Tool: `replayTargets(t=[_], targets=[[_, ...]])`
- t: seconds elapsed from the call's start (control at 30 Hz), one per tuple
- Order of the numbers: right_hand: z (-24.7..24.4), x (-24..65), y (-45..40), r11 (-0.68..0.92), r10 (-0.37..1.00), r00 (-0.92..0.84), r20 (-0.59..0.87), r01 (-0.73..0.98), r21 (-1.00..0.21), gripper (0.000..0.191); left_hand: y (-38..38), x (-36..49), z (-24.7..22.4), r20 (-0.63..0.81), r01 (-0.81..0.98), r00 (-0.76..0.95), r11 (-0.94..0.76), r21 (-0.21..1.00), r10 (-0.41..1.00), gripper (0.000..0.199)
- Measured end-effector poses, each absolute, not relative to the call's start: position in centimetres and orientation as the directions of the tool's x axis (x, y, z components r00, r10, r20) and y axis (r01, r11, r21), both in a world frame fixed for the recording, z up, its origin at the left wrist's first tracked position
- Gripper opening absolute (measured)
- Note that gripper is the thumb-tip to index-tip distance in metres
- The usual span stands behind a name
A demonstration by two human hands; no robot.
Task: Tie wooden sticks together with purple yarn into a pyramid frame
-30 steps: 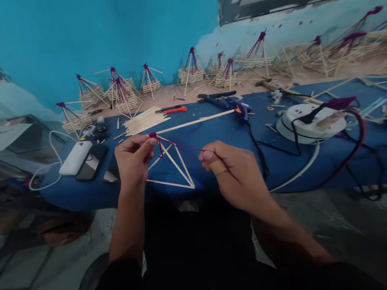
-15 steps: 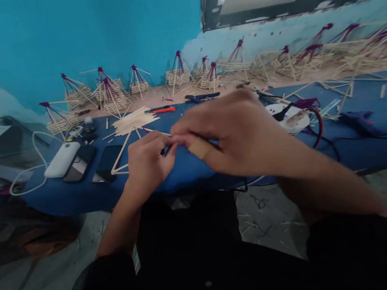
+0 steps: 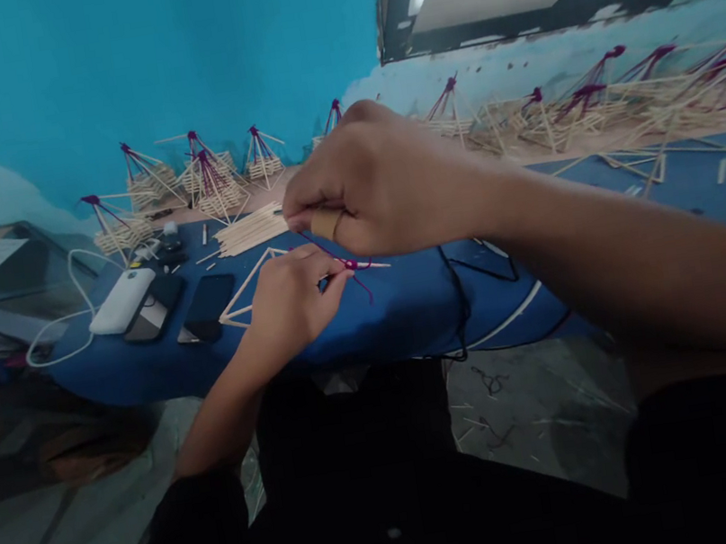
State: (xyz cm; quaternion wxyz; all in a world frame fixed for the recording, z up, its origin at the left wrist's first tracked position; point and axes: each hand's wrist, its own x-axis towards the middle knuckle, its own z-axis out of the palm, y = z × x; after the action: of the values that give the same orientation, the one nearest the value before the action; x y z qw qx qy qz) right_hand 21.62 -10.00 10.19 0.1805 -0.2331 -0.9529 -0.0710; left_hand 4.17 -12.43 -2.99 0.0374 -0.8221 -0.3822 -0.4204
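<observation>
My left hand (image 3: 295, 300) pinches a thin wooden stick frame (image 3: 239, 289) near one end, where purple yarn (image 3: 352, 264) is wound in a knot. The stick tip (image 3: 381, 266) pokes out to the right of my fingertips, and a loose yarn tail hangs below. Above and to the right, my right hand (image 3: 378, 188) is closed, its thumb and fingers pinched on the yarn strand that runs up from the knot. A tan band (image 3: 327, 223) wraps my right thumb.
A bundle of sticks (image 3: 251, 231) lies behind my hands. At left are a white power bank (image 3: 122, 301) and a dark phone (image 3: 206, 306). Several stick models with purple tops (image 3: 208, 186) line the wall. Black cable (image 3: 460, 303) crosses the blue tabletop (image 3: 398, 321).
My right hand has moved up and left, away from my left fingertips, drawing out the yarn. The knot and stick tip now show. My left hand keeps its pinch, slightly shifted right.
</observation>
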Motion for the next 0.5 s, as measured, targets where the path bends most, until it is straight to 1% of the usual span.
replayTargets(t=[0.07,0.13,0.2,0.27,0.37,0.43,0.5], targets=[[10.5,21.2,-10.6,0.877,0.429,-0.837,0.34,0.476,0.065,0.026,-12.4,4.2,-2.7,0.677,0.671,0.339,-0.673,0.312,0.653,0.013],[10.7,20.9,-10.4,0.879,0.421,-0.84,0.342,0.472,0.076,0.027,-12.6,4.2,-2.4,0.657,0.667,0.33,-0.66,0.345,0.677,0.013],[10.6,20.6,-9.2,0.869,0.428,-0.827,0.366,0.487,0.084,0.027,-12.9,4.1,-2.2,0.666,0.641,0.338,-0.681,0.354,0.665,0.013],[10.1,20.5,-7.3,0.847,0.464,-0.796,0.389,0.527,0.068,0.023,-13.0,4.0,-2.3,0.716,0.574,0.349,-0.742,0.347,0.604,0.013],[8.5,20.9,-4.4,0.826,0.527,-0.735,0.426,0.562,-0.053,0.019,-12.8,3.7,-2.6,0.819,0.456,0.286,-0.822,0.341,0.498,0.015],[7.1,21.5,-3.3,0.788,0.592,-0.641,0.49,0.588,-0.182,0.016,-12.5,3.3,-2.7,0.848,0.432,0.178,-0.814,0.389,0.5,0.015],[5.9,22.2,-3.2,0.745,0.644,-0.539,0.543,0.603,-0.285,0.019,-12.1,2.7,-2.7,0.837,0.408,0.057,-0.778,0.478,0.545,0.012]])
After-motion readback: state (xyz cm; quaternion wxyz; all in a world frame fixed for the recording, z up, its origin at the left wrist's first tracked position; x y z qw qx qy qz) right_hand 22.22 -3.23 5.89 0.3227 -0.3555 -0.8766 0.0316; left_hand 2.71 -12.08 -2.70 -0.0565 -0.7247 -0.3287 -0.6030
